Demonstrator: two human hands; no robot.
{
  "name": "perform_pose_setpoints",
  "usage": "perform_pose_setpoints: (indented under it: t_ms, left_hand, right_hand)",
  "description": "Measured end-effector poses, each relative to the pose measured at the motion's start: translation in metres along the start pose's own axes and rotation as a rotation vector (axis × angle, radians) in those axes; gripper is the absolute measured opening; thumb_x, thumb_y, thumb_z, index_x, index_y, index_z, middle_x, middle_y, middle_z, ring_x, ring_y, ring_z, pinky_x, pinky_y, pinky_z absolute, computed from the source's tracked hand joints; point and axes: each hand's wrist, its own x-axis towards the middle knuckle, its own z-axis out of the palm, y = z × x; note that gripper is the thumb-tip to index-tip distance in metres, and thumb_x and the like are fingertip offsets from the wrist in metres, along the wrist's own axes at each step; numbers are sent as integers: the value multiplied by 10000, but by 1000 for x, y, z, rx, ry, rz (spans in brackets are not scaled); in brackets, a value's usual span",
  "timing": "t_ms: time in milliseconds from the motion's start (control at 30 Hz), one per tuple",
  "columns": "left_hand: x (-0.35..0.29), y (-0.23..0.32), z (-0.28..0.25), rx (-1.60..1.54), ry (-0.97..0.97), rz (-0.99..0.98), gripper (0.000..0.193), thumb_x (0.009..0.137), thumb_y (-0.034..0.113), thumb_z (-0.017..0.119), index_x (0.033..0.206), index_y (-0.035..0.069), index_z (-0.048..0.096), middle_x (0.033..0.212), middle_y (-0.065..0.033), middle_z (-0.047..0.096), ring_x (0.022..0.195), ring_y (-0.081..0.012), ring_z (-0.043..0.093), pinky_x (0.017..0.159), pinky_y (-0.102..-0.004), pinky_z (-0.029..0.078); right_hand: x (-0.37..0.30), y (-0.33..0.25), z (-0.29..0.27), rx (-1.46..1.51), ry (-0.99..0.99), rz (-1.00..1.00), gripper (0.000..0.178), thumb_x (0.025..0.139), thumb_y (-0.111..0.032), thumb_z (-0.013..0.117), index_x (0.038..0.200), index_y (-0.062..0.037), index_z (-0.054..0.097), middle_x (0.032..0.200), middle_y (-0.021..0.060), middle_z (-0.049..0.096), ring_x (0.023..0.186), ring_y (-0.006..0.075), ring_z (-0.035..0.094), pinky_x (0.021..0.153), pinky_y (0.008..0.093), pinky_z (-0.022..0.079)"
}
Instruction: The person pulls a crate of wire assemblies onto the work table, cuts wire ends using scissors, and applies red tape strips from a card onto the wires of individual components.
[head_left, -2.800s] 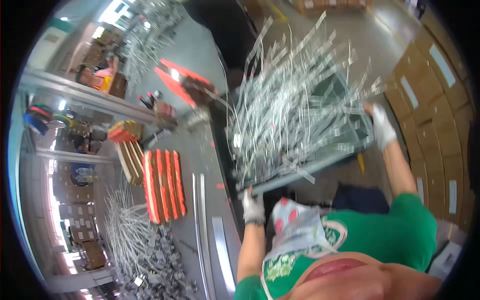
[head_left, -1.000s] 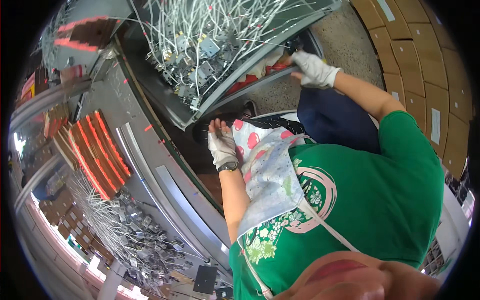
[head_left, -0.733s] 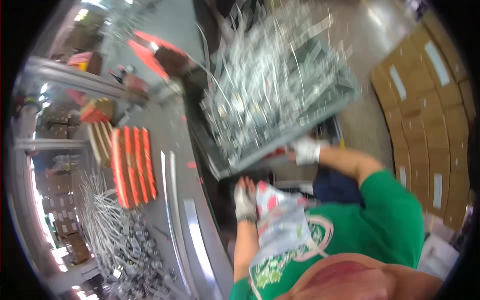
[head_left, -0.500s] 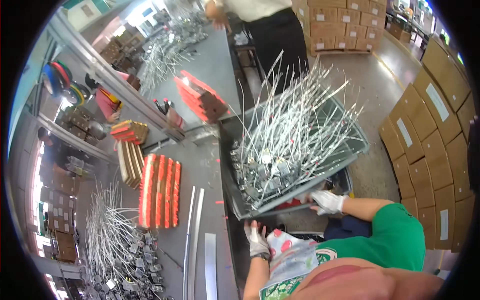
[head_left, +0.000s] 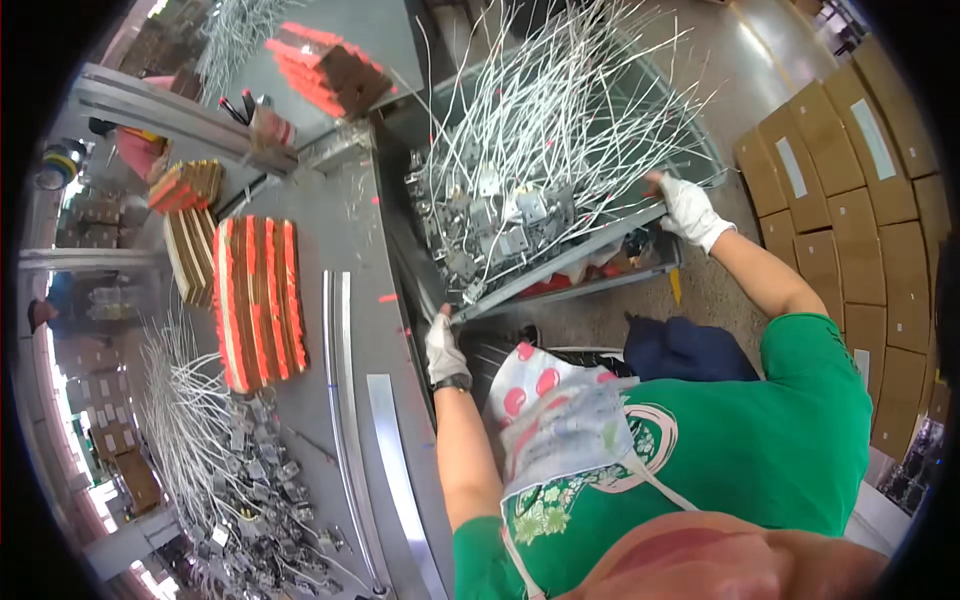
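A grey plastic crate (head_left: 600,240) stands before me, full of small metal-and-black parts (head_left: 505,225) with long silvery-white wires (head_left: 570,120) that stick up and fan out past the far side. At its near left corner, my left hand (head_left: 445,348) in a white glove is closed on the edge, thumb up. My right hand (head_left: 692,212), also in a white glove with bare fingertips, grips the rim at the near right corner. Both arms reach forward, and the crate sits slightly askew beside the workbench. The fingers under the rim are hidden.
Below the crate is another container (head_left: 640,275) with red items. The grey bench (head_left: 340,210) at left bears red-edged cardboard stacks (head_left: 260,300), metal strips (head_left: 395,450) and a heap of wired parts (head_left: 235,470). Cartons (head_left: 850,220) are stacked at right; dark blue cloth (head_left: 685,345) lies near me.
My left hand has come up onto the crate's near left corner. My right hand has shifted along to its near right corner. The view has tilted, and the person at the back is mostly out of sight.
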Motion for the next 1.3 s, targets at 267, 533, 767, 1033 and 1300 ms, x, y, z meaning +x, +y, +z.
perform_pose_setpoints:
  t_ms: [267,533,767,1033,1300]
  left_hand:
    - [-12,-7,3,146,86,69,301,806,247,601,998,15,604,777,-24,541,686,-127,490,603,-293,386]
    - [-27,-22,19,185,-236,207,675,802,40,554,1440,30,337,1082,-61,587,810,-109,537,708,-255,451]
    - [-59,-36,57,404,-317,209,611,762,97,519,1361,30,419,856,-83,531,692,-173,512,601,-312,435]
    - [-46,24,90,723,-390,531,655,806,227,529,1386,-41,381,1205,-252,523,1123,-340,507,988,-400,396]
    - [44,75,130,330,-366,187,392,810,79,519,1198,49,564,876,-98,620,700,-183,581,585,-309,481]
  right_hand:
    - [-24,-3,17,-86,137,-31,246,737,-3,596,957,-65,504,760,151,592,723,372,591,637,450,452]
    - [-85,5,-3,-20,96,195,380,662,24,656,983,-87,486,792,115,636,763,359,624,655,441,478]
    - [-127,61,-2,-124,210,373,322,714,-3,667,986,-66,507,753,97,649,723,343,630,650,409,481]
    - [-131,55,9,-118,290,391,358,715,-30,652,1034,-92,501,766,85,664,718,335,653,645,398,500]
    - [-72,-3,14,-254,226,500,299,764,-27,578,1027,-146,501,820,102,677,759,399,639,637,501,468]
